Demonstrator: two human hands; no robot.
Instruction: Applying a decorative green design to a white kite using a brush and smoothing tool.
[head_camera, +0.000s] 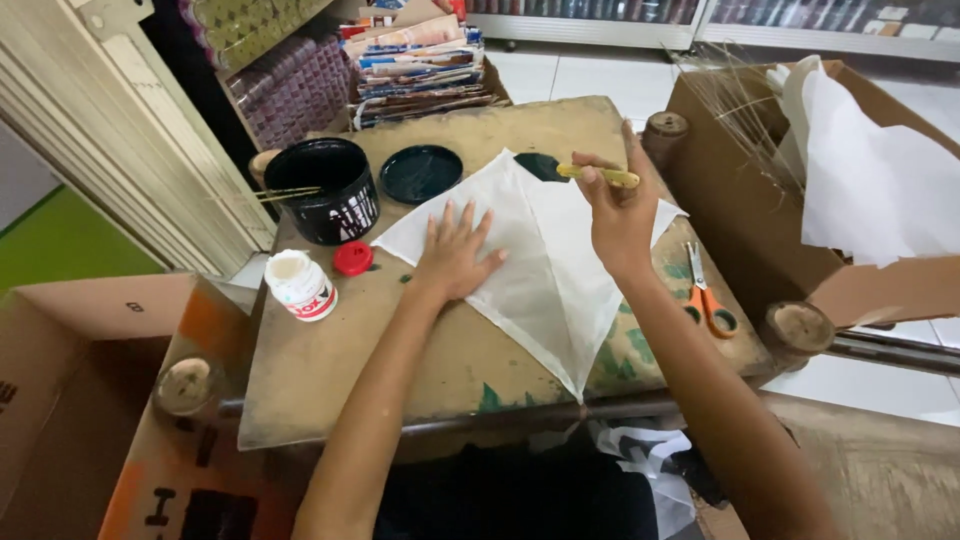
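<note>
A white diamond-shaped paper kite (545, 270) lies flat on a worn wooden board (330, 360). My left hand (457, 252) presses palm-down on the kite's left half, fingers spread. My right hand (618, 212) holds a yellow-handled brush (585, 172) whose dark bristles touch the kite's upper corner. Dark paint marks that corner. A black paint bucket (325, 190) with thin sticks across its rim stands at the board's far left, its round dark lid (420, 172) beside it.
A white glue bottle (298, 284) and its red cap (352, 258) sit left of my hand. Orange-handled scissors (706, 295) lie on the right. A cardboard box (745, 215) with white paper and thin sticks stands right. Stacked papers (420, 65) lie behind; boxes at left.
</note>
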